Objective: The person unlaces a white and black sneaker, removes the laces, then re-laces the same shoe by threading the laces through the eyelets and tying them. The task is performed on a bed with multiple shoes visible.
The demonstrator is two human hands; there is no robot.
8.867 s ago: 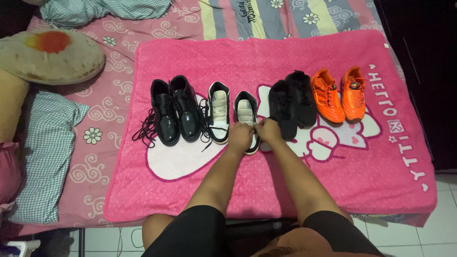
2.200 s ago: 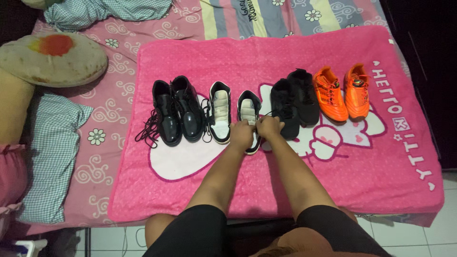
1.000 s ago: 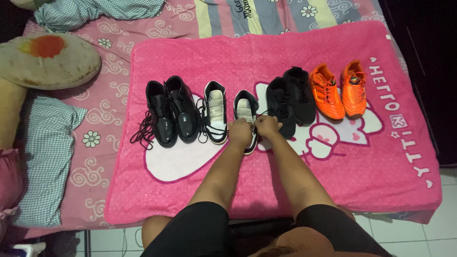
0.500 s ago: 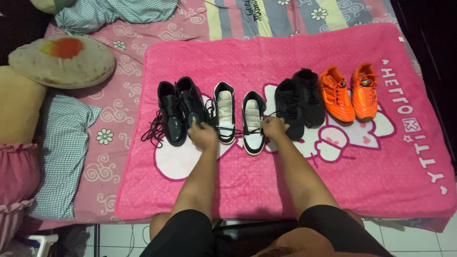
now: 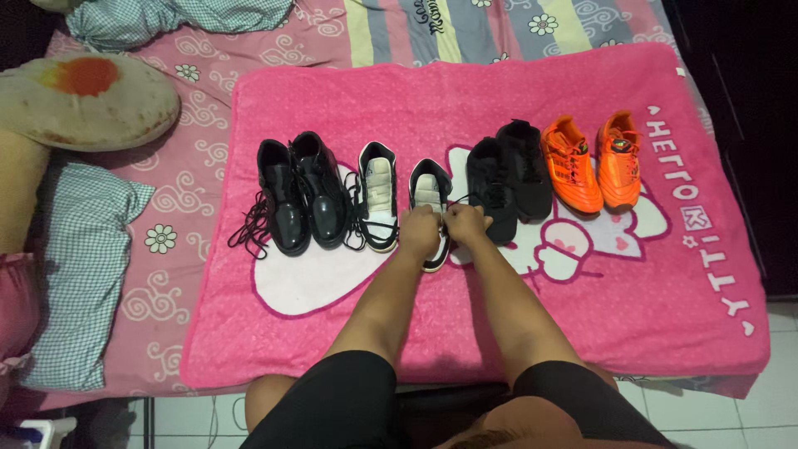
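As I look down from the edge of it, the bed comes first: a pink sheet with white swirls and flowers, soft and creased. On it, a bright pink blanket, fleecy, rectangular, with a white cartoon figure at its middle. At my left, a checked pillow and a round, flattened cushion, beige with an orange patch.

Shoes, in one row across the blanket, toes away from me:
- Black dress shoes, glossy and smooth, laces trailing loose toward the left.
- White and black sneaker, upright, with a padded tongue.
- Its mate, the white and black shoe, just beside it, directly before me; my hands cover its near end.
- Black mesh sneakers, matte.
- Orange football boots, slick and narrow.

Hands: my left hand and right hand lie close together on that shoe, fingers curled in and pinching its thin black lace.

Step in hand, as I judge it: working the lace at this shoe. The next move calls for even tension on both ends while the shoe stays flat on the blanket.
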